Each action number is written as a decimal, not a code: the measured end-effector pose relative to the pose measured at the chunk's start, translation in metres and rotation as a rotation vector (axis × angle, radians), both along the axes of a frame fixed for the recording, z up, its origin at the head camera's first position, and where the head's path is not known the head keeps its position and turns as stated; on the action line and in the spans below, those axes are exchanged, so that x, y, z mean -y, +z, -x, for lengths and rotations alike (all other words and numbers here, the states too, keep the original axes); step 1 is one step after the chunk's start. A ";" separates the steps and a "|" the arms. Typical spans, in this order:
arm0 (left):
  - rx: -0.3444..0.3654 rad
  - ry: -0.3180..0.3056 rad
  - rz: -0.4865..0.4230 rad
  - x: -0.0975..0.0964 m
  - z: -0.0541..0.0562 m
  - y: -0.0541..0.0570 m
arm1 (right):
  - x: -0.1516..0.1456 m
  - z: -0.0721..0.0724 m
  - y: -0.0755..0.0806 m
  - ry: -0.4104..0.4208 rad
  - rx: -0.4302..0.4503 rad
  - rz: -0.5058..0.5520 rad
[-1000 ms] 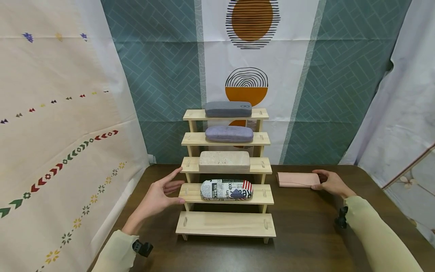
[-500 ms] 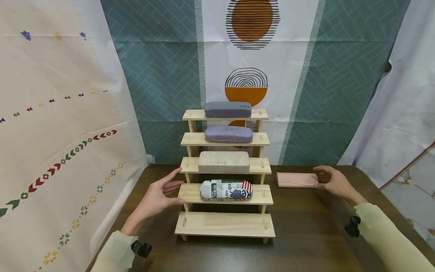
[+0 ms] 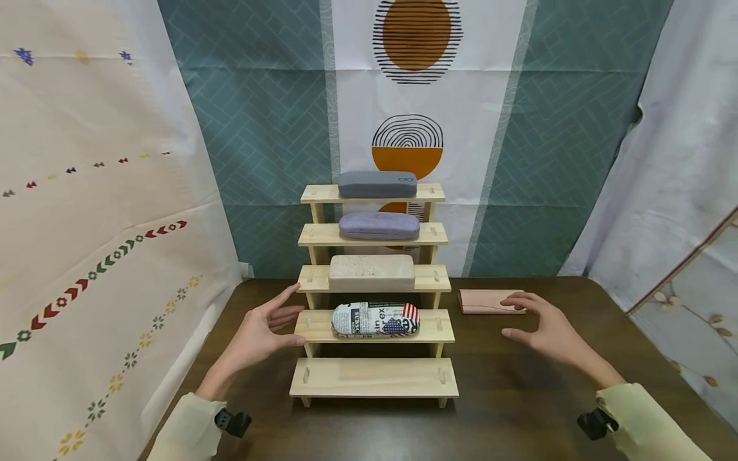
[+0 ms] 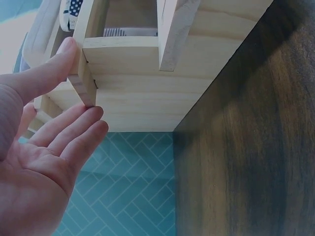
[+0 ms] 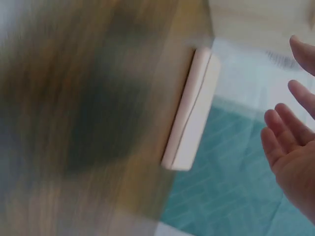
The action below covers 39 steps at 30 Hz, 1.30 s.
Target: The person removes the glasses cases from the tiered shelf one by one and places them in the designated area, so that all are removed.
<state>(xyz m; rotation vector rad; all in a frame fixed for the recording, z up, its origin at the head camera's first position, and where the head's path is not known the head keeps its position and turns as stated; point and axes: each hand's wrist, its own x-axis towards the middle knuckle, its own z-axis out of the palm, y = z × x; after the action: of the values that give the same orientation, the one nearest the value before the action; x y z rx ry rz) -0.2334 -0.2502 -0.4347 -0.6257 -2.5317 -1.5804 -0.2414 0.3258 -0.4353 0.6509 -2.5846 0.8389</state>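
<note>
A five-tier light wood display rack [image 3: 373, 378] stands on the brown table. Its top tiers bear a grey glasses case [image 3: 377, 184], a purple glasses case [image 3: 378, 226] and a cream glasses case [image 3: 371, 273]; below them sits a newsprint-patterned glasses case [image 3: 375, 320]. My left hand [image 3: 259, 333] is at the rack's left side, with thumb and fairly straight fingers touching the ends of its boards. A pink glasses case [image 3: 484, 301] lies on the table right of the rack. Holding nothing, my right hand [image 3: 544, 330] hovers nearer me, fingers spread, overlapping the case's right end.
The dark wood table [image 3: 507, 397] extends in front of the rack and to its right. A green and white patterned curtain [image 3: 553, 160] hangs behind it. Pale cloths close in the left [image 3: 115, 224] and right [image 3: 686, 211] sides.
My right hand has let go of the pink glasses case's right end and drawn back toward me. The case stays lying on the table. My left hand keeps its place on the rack.
</note>
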 end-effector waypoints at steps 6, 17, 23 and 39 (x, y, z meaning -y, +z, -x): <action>0.004 0.006 -0.005 0.003 -0.001 0.001 | 0.031 -0.023 0.009 0.035 -0.005 0.015; 0.008 0.007 0.004 0.005 -0.003 0.001 | 0.091 -0.039 0.028 0.123 -0.029 0.035; 0.005 0.006 0.001 0.004 -0.001 0.000 | 0.122 -0.031 0.031 0.159 0.039 0.039; 0.007 -0.008 -0.015 0.001 0.001 -0.002 | 0.154 -0.023 0.031 0.148 0.129 0.047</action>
<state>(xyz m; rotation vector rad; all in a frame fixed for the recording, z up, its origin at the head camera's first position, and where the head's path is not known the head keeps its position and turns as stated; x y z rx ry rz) -0.2344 -0.2512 -0.4366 -0.6301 -2.5229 -1.6061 -0.2187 0.1713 -0.4040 0.8068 -2.6467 1.0166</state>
